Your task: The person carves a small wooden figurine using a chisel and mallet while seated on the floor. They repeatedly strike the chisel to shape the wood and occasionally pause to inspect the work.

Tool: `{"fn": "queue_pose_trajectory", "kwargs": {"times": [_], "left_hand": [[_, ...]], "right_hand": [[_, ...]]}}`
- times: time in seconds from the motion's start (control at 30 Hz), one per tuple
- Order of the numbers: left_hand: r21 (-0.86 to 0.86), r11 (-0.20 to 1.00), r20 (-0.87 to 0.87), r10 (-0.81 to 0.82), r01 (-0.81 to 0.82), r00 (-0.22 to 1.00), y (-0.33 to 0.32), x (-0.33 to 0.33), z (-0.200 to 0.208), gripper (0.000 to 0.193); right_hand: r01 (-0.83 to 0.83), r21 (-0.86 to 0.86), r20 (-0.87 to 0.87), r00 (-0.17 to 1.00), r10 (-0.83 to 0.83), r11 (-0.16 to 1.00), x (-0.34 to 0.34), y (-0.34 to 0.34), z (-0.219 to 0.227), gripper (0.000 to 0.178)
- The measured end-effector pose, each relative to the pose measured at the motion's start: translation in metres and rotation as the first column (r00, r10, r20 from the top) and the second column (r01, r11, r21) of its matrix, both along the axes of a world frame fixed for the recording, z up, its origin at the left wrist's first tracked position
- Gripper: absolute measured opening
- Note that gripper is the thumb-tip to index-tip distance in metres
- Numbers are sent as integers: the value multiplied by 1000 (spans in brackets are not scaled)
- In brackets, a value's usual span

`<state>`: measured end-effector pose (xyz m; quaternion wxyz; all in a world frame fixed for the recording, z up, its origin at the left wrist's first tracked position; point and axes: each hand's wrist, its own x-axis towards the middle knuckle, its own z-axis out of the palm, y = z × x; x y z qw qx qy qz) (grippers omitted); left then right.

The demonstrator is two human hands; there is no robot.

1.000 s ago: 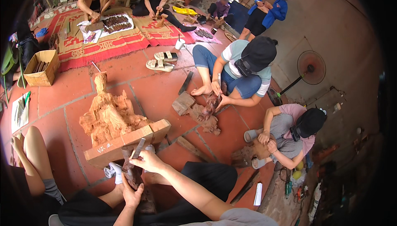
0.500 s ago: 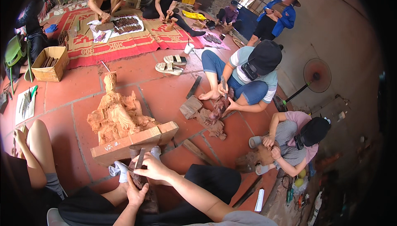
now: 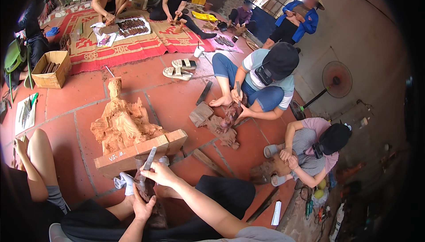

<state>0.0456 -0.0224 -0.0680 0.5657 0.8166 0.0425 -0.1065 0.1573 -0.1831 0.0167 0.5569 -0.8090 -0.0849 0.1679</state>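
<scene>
In my lap area, a dark brown wood carving [image 3: 148,190] stands tilted on a dark wooden block [image 3: 158,217]. My left hand [image 3: 142,205] is wrapped round the carving's near side, with its thumb out to the right. Closed in my right hand [image 3: 162,174] is a flat grey file-like metal tool [image 3: 151,157], its end pointing up and away. That hand is at the carving's upper part; whether the tool touches the wood is hidden by my fingers. Just beyond, a light orange-brown wooden statue [image 3: 121,120] of a robed figure lies with its thick base block [image 3: 141,154] toward me.
To the right, a person in a black cap [image 3: 282,60] works on a dark carving [image 3: 231,117]; another person [image 3: 325,142] sits nearer. Wood pieces [image 3: 210,163] lie on the tiled floor. Sandals [image 3: 178,73], a cardboard box [image 3: 52,70] and a red mat [image 3: 119,56] are farther off.
My right hand has turned and shifted slightly up, so the tool now points up more steeply and reaches farther from me. My left hand keeps its hold on the carving.
</scene>
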Motion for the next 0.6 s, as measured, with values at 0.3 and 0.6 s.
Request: {"fn": "queue_pose_trajectory", "kwargs": {"times": [0.3, 0.6], "left_hand": [[-11, 1000, -38, -11, 11, 999, 2, 3, 13, 108], [16, 1000, 49, -13, 12, 999, 1, 2, -2, 109]], "right_hand": [[-22, -77, 294, 955, 44, 997, -9, 5, -4, 21], [26, -200, 474, 878, 73, 980, -13, 11, -1, 20]]}}
